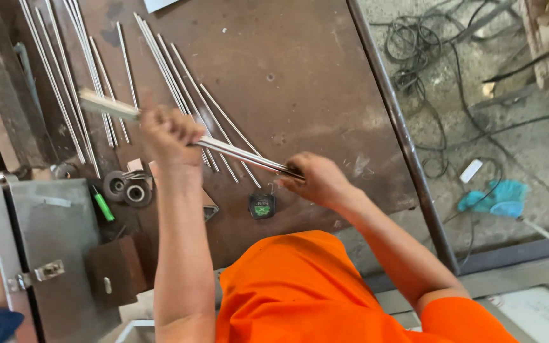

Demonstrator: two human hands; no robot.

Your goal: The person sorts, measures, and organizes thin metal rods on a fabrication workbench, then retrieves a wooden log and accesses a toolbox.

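Both hands clench one bundle of thin metal rods (236, 151) above the tabletop (300, 82), left hand (169, 136) mid-bundle, right hand (316, 181) at its end.

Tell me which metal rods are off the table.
The bundle of rods gripped in both hands: left hand mid-length, right hand at the near end. The other rods lie loose on the brown table.

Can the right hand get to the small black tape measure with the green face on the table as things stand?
Probably yes, but not freely: the tape measure lies just below and left of the right hand with bare table between. That hand is closed on the end of the bundle of thin metal rods, which the left hand also grips.
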